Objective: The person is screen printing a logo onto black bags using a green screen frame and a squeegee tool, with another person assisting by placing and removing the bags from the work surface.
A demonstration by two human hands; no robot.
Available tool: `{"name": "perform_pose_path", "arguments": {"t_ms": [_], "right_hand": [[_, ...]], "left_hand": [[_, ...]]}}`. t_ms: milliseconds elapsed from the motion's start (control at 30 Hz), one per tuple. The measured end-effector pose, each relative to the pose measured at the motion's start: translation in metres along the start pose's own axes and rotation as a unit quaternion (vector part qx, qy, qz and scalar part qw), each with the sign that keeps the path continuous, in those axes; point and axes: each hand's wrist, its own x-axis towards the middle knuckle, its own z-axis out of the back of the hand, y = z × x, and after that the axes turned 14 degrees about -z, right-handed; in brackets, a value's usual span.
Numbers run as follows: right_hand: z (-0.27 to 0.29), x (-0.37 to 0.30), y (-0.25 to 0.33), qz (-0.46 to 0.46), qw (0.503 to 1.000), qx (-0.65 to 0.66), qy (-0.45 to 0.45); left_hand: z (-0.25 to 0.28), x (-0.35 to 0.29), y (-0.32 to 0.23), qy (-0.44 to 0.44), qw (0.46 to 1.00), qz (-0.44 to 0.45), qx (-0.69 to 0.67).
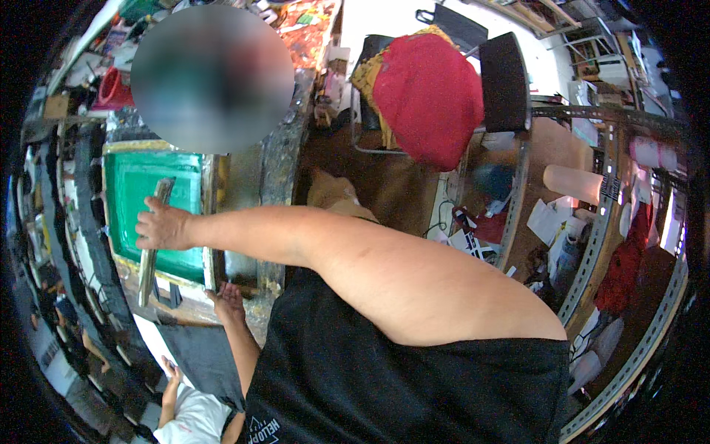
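My right hand [164,223], at the end of my outstretched arm, is closed round a long wooden squeegee [147,270]. The squeegee slants across a screen-printing frame [210,251] with green mesh [159,166]. Darker green ink or coating covers much of the mesh, and my forearm passes over the frame's right rail. Beside the frame's near right corner is my left hand [228,300], fingers apart and palm partly showing. It is close to the end of the rail; whether it touches it is unclear.
A person in a white shirt [196,416] is at the lower left, near a dark sheet [200,355]. Red cloth [429,96] covers a chair ahead right. Metal shelving [592,285] with clutter stands at right; dark racks [81,244] line the left. A blurred patch hides the far bench.
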Motion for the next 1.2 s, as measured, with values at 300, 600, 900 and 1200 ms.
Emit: {"name": "perform_pose_path", "arguments": {"t_ms": [300,600,900,1200], "right_hand": [[0.012,0.011,-0.001,0.009,1.000,-0.023,0.011],[0.019,0.013,-0.007,0.028,0.999,-0.006,0.017],[0.024,0.023,-0.030,0.095,0.985,-0.020,0.144],[-0.001,0.049,-0.019,0.136,0.963,-0.082,0.220]], "left_hand": [[0.005,0.008,0.004,0.032,0.999,0.000,-0.042],[-0.002,0.001,0.017,0.021,1.000,-0.005,0.010],[-0.061,-0.037,-0.002,-0.130,0.989,-0.048,-0.044],[-0.056,-0.051,-0.001,-0.172,0.984,-0.041,-0.016]]}}
